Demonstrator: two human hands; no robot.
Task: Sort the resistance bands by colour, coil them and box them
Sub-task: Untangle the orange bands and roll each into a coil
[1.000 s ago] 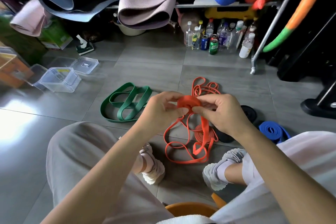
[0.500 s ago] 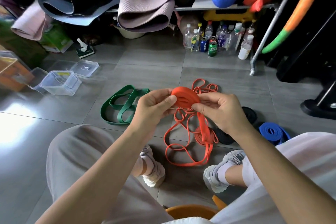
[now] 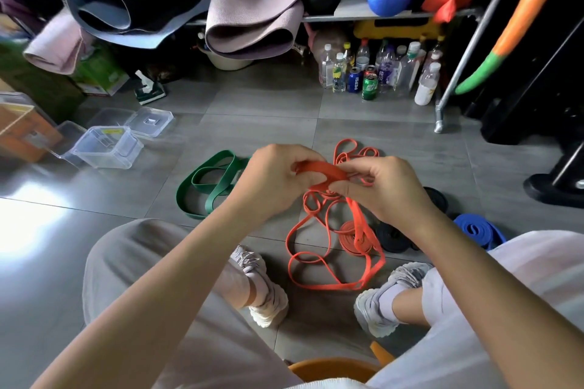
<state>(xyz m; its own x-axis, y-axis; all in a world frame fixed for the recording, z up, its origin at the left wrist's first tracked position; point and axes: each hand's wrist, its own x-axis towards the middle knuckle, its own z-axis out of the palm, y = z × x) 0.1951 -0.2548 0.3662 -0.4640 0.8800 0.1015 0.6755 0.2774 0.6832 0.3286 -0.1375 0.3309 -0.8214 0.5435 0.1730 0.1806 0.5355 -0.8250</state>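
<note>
both hands (image 3: pixel 328 186) pinch the orange coil (image 3: pixel 319 171) between them above the floor

An orange band (image 3: pixel 319 169), partly coiled, is held up at frame centre, its tail trailing into loose orange loops (image 3: pixel 331 287) on the floor. Just right lie a flat orange coil (image 3: pixel 347 235), black coils (image 3: pixel 392 235) and a blue coil (image 3: pixel 477 229). Green bands (image 3: pixel 219 186) sprawl uncoiled left of centre. Clear boxes (image 3: pixel 107 147) stand open far left.

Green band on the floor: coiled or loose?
Loose, not coiled: the green band lies flat on the floor in wide, overlapping open loops.
</note>
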